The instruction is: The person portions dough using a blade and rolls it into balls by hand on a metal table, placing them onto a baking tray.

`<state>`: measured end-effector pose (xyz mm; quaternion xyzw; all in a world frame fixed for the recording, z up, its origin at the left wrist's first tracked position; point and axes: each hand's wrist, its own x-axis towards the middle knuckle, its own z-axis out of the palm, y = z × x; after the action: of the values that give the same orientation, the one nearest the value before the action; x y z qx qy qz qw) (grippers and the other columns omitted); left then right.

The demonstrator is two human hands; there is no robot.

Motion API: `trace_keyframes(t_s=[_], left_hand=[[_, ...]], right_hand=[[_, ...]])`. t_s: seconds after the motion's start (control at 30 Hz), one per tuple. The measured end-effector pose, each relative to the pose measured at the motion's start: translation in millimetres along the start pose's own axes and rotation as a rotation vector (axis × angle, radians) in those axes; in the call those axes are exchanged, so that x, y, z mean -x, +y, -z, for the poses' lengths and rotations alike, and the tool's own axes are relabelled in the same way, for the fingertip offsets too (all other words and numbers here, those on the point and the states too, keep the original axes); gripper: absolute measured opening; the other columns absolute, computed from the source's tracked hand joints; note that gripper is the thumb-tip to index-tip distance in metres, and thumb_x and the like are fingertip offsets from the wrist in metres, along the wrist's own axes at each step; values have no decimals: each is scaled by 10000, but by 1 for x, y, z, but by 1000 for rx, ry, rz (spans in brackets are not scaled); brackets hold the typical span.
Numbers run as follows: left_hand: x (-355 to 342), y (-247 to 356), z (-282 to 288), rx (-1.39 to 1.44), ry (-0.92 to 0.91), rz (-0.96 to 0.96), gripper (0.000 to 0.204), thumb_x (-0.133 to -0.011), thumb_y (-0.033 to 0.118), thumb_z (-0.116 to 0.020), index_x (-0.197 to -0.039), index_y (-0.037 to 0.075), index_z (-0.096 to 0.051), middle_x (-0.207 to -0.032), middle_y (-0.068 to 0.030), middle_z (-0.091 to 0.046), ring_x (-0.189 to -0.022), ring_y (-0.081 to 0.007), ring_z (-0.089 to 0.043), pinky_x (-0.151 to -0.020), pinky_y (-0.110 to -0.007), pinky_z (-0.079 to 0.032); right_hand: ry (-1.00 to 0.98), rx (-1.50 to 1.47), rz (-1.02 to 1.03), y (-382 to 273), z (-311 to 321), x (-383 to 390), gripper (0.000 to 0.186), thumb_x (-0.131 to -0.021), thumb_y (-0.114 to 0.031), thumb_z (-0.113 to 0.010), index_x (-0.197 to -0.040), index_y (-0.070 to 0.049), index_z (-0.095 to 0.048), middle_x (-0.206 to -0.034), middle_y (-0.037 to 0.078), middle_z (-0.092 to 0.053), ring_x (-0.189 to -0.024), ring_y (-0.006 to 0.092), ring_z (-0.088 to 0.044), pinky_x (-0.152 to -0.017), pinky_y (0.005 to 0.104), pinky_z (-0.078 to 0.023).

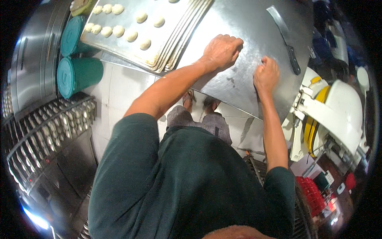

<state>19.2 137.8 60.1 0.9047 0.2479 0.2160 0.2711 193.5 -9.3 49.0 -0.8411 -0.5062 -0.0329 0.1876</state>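
Both my hands are over a steel table [242, 24]. My left hand [223, 51] is curled closed, knuckles up, just right of a stack of baking trays [169, 34]. My right hand [266, 75] is also closed, low over the tabletop nearer its right side. Whatever lies inside or beneath either set of fingers is hidden. Pale round dough balls [141, 16] sit in loose rows on the top tray. Beyond my right hand lies a large knife [293, 59] with a black handle, its broad blade pointing away to the far side.
Left of the trays stand two green lidded bins [81, 75]. A metal rack [51, 129] holding many trays is at the lower left, near steel cabinet doors [38, 51]. A white machine with yellow parts [338, 115] stands close to the table's right edge, above a red crate [310, 195].
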Motion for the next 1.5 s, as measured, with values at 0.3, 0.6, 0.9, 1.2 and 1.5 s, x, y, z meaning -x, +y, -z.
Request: trace_keyframes(t_s=[0.3,0.6,0.9,1.2,1.5], left_hand=[[74,-5,20,75,-37,29,313,-934,162,-694,-1228,71,-632,-922,-180,-692,-898,-353,-661,-870,-464,-520],[-9,-2,-16,5,26,44,214,-906,168,-664,-1103,85,-680,-881,-115,-713,-879,-323,-669,-835,-444,-523],[73,-4,18,46,-5,71,315,-937,223,-707,-1220,91,-667,-864,-139,-676,-874,-343,-672,-823,-465,-536],[-12,-14,-13,8,5,-55,255,-925,196,-648,-1165,111,-667,-964,-128,-718,-881,-350,-691,-870,-462,-543],[49,-18,40,99,-313,172,300,-932,144,-614,-1206,22,-639,-1046,-206,-721,-1064,-367,-683,-908,-466,-558]], right_hand=[[-178,-171,246,28,44,89,225,-842,-121,-586,-1059,-102,-642,-1023,102,-646,-1014,335,-561,-907,489,-406],[16,-27,73,0,5,-10,207,-836,-111,-587,-1037,-112,-636,-1050,92,-668,-1017,308,-598,-881,468,-434],[-168,-206,273,38,39,82,156,-846,-135,-579,-988,-97,-633,-1014,111,-649,-973,331,-545,-887,481,-396],[55,-79,118,3,-3,-22,208,-830,-104,-588,-1029,-87,-648,-1032,117,-679,-987,356,-611,-872,498,-447],[-116,-138,327,51,34,71,209,-818,-103,-574,-1018,-87,-635,-982,127,-651,-980,340,-578,-885,481,-429]])
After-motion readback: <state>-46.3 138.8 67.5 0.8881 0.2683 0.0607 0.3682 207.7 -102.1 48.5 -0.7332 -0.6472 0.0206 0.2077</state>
